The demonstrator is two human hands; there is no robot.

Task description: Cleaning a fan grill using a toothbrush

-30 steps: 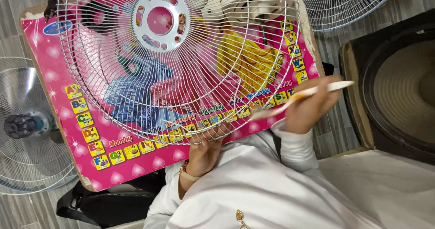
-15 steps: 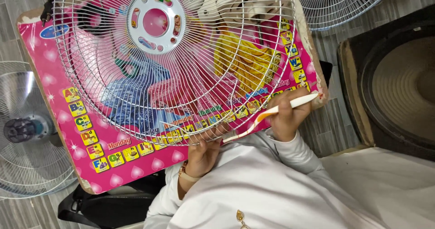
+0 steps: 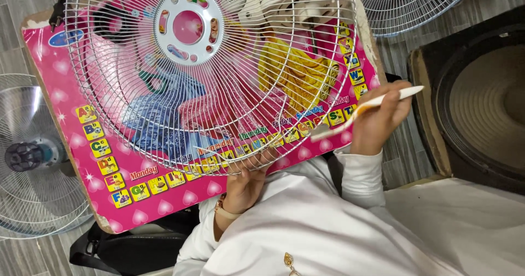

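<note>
While the white sleeves fill the bottom of the view, the left hand [image 3: 246, 186] comes up from under the near edge of the pink board [image 3: 71, 128], its grip clenched on the rim of the white wire fan guard [image 3: 208, 74], fingers hooked through the wires right at the guard's lowest point. Over by the board's near right corner, the right hand [image 3: 377, 124] has its grip closed around a white and orange toothbrush [image 3: 363, 109], which sits tilted with the bristle end pointing down-left at the guard's rim, very close to it or just touching, hard to tell. That guard lies flat on the board and covers most of it, hub plate [image 3: 188, 24] toward the far edge. Off the board on the floor: another fan [image 3: 33, 156] at left, a second wire guard [image 3: 415, 5] at far right, and a dark speaker [image 3: 476, 101] at right.
</note>
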